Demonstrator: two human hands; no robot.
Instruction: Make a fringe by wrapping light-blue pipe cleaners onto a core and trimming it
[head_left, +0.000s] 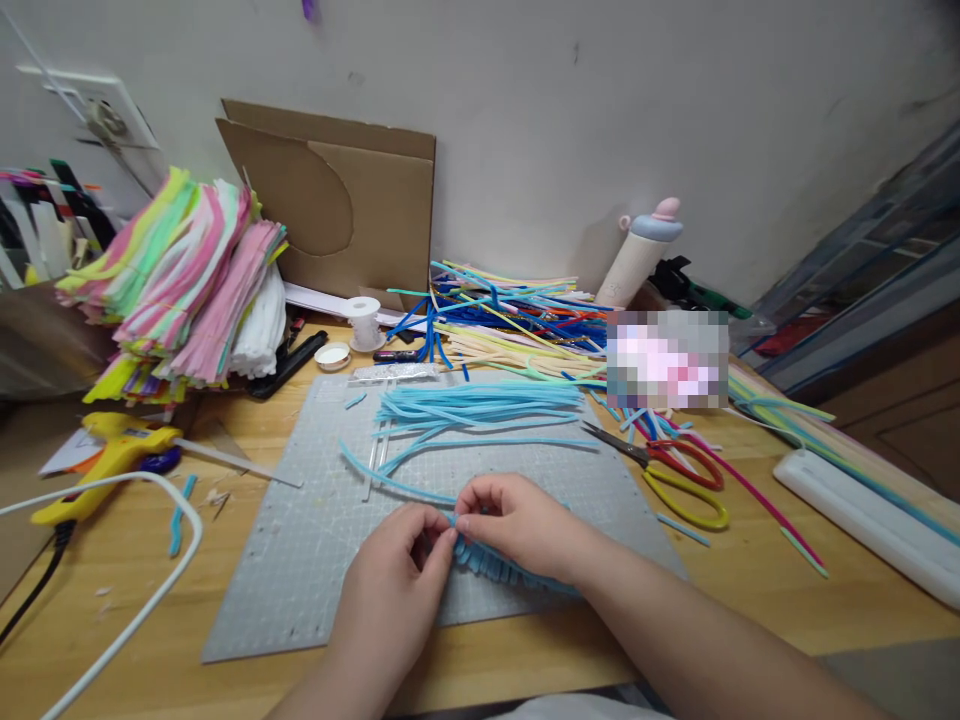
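Observation:
Over the front of the grey cutting mat [277, 570], my left hand [401, 575] and my right hand [517, 525] meet, fingertips nearly touching. Both pinch the left end of a light blue fringed piece [491, 565], made of short fuzzy stems in a row. It runs right, partly beneath my right forearm. Behind my hands, loose light blue stems [420, 492] curve over the mat, one reaching my fingertips. Farther back lies a pile of light blue stems [480, 405]. The exact spot being pinched is hidden by my fingers.
Scissors [682, 490] lie right of the mat, near a white power strip [862, 520]. At left are a yellow glue gun [112, 465], a white cable [172, 590] and bundled colourful stems [172, 280]. Cardboard [360, 200], mixed stems [517, 320] and a bottle [637, 260] stand behind.

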